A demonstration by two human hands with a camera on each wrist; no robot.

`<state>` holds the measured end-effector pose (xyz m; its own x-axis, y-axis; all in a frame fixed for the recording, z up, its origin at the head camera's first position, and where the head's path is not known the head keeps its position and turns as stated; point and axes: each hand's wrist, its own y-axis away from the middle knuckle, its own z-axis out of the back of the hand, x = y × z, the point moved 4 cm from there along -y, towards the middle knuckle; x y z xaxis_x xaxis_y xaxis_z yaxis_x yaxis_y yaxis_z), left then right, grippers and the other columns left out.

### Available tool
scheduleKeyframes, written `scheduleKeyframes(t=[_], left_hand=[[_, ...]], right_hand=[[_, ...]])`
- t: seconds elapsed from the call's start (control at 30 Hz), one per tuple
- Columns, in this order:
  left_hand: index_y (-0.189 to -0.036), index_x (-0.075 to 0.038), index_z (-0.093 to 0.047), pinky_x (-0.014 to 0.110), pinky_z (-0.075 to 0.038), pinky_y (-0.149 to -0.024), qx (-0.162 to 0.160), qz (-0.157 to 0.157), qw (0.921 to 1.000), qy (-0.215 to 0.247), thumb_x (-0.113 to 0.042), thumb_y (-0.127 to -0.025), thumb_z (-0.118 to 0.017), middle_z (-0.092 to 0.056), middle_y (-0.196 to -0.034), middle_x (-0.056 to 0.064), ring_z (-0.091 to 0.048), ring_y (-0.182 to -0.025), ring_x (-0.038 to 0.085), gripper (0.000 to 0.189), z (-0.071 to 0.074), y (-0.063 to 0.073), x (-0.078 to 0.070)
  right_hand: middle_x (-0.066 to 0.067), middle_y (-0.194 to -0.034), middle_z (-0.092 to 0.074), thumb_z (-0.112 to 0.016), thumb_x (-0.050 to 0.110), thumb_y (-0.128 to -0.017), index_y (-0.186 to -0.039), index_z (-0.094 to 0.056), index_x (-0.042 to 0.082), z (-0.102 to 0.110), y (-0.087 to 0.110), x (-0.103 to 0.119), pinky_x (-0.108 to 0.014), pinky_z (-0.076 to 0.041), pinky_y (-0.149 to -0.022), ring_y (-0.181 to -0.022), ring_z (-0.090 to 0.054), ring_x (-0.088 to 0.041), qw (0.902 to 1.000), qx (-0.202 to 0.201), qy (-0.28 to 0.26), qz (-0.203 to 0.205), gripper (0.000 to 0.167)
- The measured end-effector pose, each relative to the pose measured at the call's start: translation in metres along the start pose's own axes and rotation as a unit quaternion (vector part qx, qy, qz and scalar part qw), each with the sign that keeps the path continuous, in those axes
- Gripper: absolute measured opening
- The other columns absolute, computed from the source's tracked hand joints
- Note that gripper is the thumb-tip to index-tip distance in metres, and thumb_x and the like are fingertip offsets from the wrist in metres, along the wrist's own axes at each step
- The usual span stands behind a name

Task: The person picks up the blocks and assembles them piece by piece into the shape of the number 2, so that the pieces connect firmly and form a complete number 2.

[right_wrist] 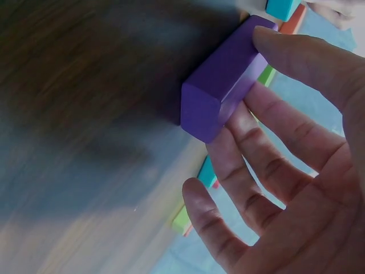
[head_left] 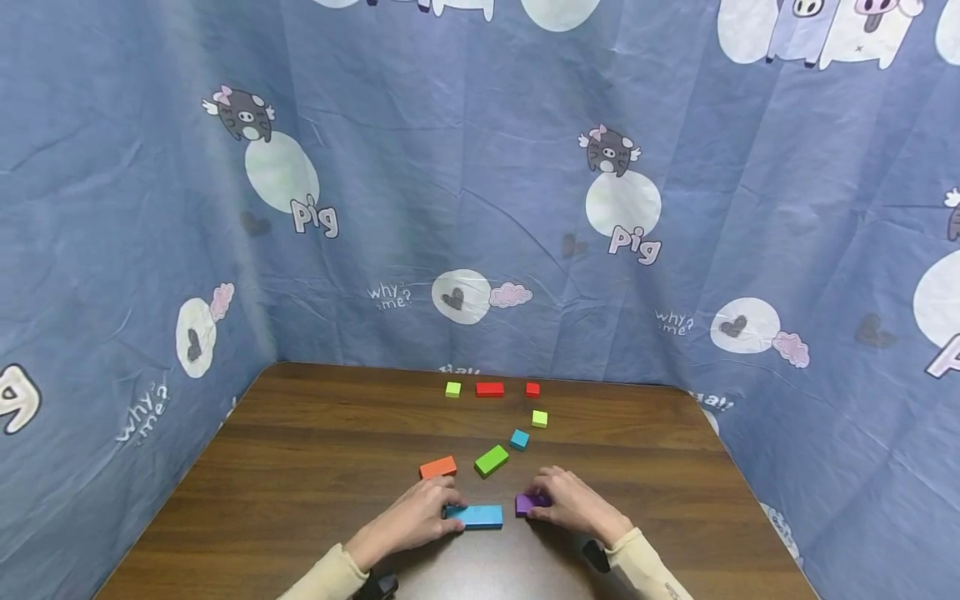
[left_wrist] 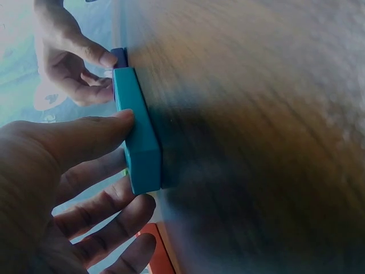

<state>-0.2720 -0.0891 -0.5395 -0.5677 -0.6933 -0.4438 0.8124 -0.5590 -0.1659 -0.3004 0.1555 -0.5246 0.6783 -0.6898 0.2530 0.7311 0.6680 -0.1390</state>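
Note:
My left hand [head_left: 422, 515] pinches the left end of a long blue block [head_left: 482, 517] lying on the table. In the left wrist view the thumb presses the near long face of this blue block [left_wrist: 140, 134], with fingers along the opposite side. To its right, my right hand [head_left: 574, 502] grips a purple block [head_left: 525, 505], which lies in line with the blue one across a small gap. The right wrist view has the thumb on one long side of the purple block [right_wrist: 228, 74] and fingertips on the other; the little finger stands apart from it.
Beyond the hands lie an orange block [head_left: 438, 467], a green block [head_left: 491, 461] and a small blue cube [head_left: 520, 440]. Farther back are two yellow-green cubes [head_left: 540, 419], a red block [head_left: 490, 389] and a red cube [head_left: 532, 390]. A patterned blue curtain [head_left: 465, 208] surrounds the wooden table [head_left: 315, 450].

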Motion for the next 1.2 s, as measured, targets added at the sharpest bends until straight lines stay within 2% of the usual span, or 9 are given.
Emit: scheduleKeyframes(t=[0.17, 0.37, 0.6, 0.83, 1.2], left_hand=[[-0.103, -0.016, -0.073, 0.027, -0.045, -0.073, 0.007, 0.008, 0.9999, 0.008, -0.032, -0.082, -0.075, -0.063, -0.095, -0.008, -0.054, -0.083, 0.003, 0.027, 0.000, -0.001, 0.001], [-0.104, -0.017, -0.073, 0.029, -0.047, -0.076, 0.007, 0.010, 0.9999, 0.004, -0.033, -0.082, -0.075, -0.064, -0.096, -0.009, -0.055, -0.085, 0.003, 0.027, 0.000, -0.002, 0.001], [-0.103, -0.015, -0.073, 0.025, -0.045, -0.071, 0.012, 0.015, 0.9998, 0.006, -0.033, -0.082, -0.075, -0.063, -0.095, -0.008, -0.052, -0.081, 0.002, 0.028, 0.000, -0.001, 0.001], [-0.102, -0.015, -0.073, 0.027, -0.046, -0.073, 0.005, 0.013, 0.9999, 0.005, -0.033, -0.082, -0.075, -0.062, -0.095, -0.008, -0.054, -0.083, 0.002, 0.027, 0.000, -0.002, 0.002], [-0.103, -0.016, -0.073, 0.025, -0.044, -0.070, 0.009, 0.019, 0.9997, 0.013, -0.032, -0.082, -0.075, -0.061, -0.094, -0.009, -0.051, -0.080, 0.001, 0.026, -0.002, -0.001, 0.003]], right_hand=[[0.005, -0.093, -0.064, -0.076, 0.028, -0.081, -0.099, -0.071, 0.013, -0.002, -0.004, 0.001, -0.027, -0.047, -0.078, -0.087, -0.055, -0.006, 0.9999, 0.002, -0.012, 0.008, 0.024], [0.005, -0.093, -0.064, -0.076, 0.029, -0.081, -0.099, -0.071, 0.014, -0.003, -0.007, 0.005, -0.027, -0.047, -0.078, -0.087, -0.056, -0.006, 0.9998, 0.003, -0.015, 0.013, 0.024], [0.007, -0.093, -0.063, -0.076, 0.032, -0.081, -0.099, -0.071, 0.016, -0.006, -0.009, 0.009, -0.026, -0.046, -0.077, -0.087, -0.054, -0.004, 0.9998, 0.003, -0.009, 0.018, 0.025], [0.006, -0.094, -0.063, -0.074, 0.031, -0.083, -0.100, -0.070, 0.016, -0.008, -0.012, 0.016, -0.025, -0.047, -0.078, -0.087, -0.055, -0.004, 0.9995, 0.005, -0.014, 0.028, 0.024], [0.007, -0.096, -0.062, -0.074, 0.032, -0.084, -0.102, -0.070, 0.016, -0.011, -0.010, 0.017, -0.026, -0.047, -0.079, -0.089, -0.055, -0.003, 0.9995, 0.014, -0.024, 0.016, 0.025]])
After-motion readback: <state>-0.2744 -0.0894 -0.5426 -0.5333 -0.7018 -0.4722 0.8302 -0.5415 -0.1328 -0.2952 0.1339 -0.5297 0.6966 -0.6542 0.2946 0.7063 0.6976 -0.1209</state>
